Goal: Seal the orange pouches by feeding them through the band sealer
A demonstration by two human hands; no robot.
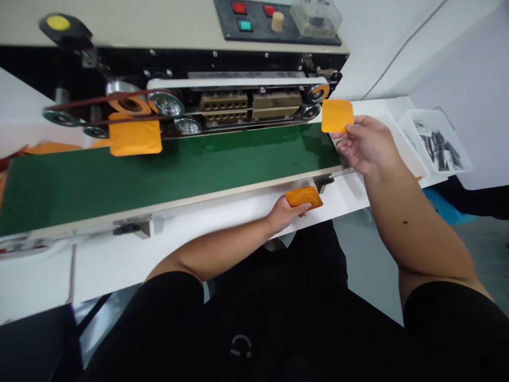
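Observation:
My right hand (368,143) pinches the lower corner of a small orange pouch (337,116). That pouch is upright at the right end of the band sealer (274,63), its top edge close by the end rollers. Below the front edge of the green conveyor belt (222,164), my left hand (287,215) is closed on one or more orange pouches (304,197), thumb on top. Another orange pouch (135,137) hangs from the sealer's bands at the left, over the belt.
White bins (461,159) stand on the right of the white table (191,228), one with small dark and silvery packets (439,146). More orange pouches (51,148) lie behind the belt's left end. A control panel (258,24) with buttons and a knob tops the machine.

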